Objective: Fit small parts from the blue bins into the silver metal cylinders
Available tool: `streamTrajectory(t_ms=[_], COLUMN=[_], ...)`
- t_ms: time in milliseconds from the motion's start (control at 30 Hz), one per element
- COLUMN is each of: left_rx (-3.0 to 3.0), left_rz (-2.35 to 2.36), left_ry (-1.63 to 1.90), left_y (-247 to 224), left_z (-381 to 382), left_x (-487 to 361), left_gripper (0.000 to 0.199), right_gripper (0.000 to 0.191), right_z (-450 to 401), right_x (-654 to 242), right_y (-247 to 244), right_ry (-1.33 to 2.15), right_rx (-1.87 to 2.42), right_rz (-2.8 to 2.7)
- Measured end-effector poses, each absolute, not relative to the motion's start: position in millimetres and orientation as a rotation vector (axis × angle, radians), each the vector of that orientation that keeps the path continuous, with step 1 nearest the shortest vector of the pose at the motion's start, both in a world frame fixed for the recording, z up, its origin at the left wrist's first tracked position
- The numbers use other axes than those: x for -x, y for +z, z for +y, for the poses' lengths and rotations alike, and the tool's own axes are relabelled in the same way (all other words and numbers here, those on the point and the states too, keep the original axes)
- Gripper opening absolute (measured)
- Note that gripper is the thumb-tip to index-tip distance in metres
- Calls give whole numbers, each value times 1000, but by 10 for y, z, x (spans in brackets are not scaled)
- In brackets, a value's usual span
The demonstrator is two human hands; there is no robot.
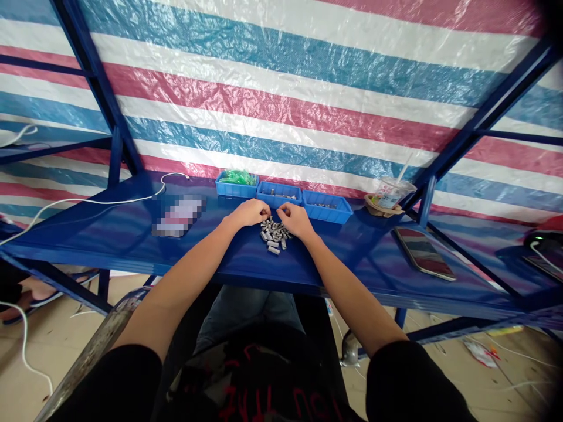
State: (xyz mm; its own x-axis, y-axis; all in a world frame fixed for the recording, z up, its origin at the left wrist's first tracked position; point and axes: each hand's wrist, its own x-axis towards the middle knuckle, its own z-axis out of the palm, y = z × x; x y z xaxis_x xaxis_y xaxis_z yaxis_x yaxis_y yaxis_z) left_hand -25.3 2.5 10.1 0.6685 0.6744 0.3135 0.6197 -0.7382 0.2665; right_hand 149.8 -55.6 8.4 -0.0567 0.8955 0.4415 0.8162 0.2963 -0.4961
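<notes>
A pile of small silvery metal cylinders (pixel 273 234) lies on the blue table (pixel 237 252) in front of me. At the pile's upper left edge is my left hand (pixel 253 213), its fingers curled together. Opposite it, at the upper right edge, my right hand (pixel 294 218) has thumb and fingers pinched. Whatever either hand holds is too small to make out. Just behind the hands stand a blue bin with small metal parts (pixel 279 193) and another blue bin (pixel 326 206) with small parts. A third blue bin (pixel 236 189) holds green plastic material.
On the left lie a blurred-out flat object (pixel 180 215) and a white cable (pixel 109 202). A plastic cup with a straw (pixel 390 192) stands in a cardboard holder at the back right, with a phone (pixel 424 253) nearer. Blue metal posts and a striped sheet rise behind.
</notes>
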Motion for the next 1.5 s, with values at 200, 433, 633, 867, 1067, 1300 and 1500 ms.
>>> streamTrajectory(t_ms=[200,433,633,867,1067,1300,1500], left_rx=[-2544,-2501,-2425,-2327,-2399,-2439,-2453], left_rz=[1190,1229,1175,1054,963,980,1092], left_ry=[822,849,899,939,927,1015,996], left_y=[95,75,104,124,99,147,173], left_z=[4,-30,-62,-75,-108,-139,-162], left_x=[193,146,73,89,63,66,54], left_gripper=[21,20,22,32,27,26,23], right_gripper=[18,18,19,18,26,28,24], right_z=[-627,-695,-669,-565,-529,-525,-542], right_x=[-1416,-1307,-1347,-1435,-1472,-1475,-1442], right_y=[131,184,164,105,110,111,99], right_ry=[-87,-264,-115,82,175,129,137], right_rx=[1573,1678,1703,1617,1560,1552,1542], right_rz=[-2026,-2114,-1958,-1737,-1709,-1720,-1738])
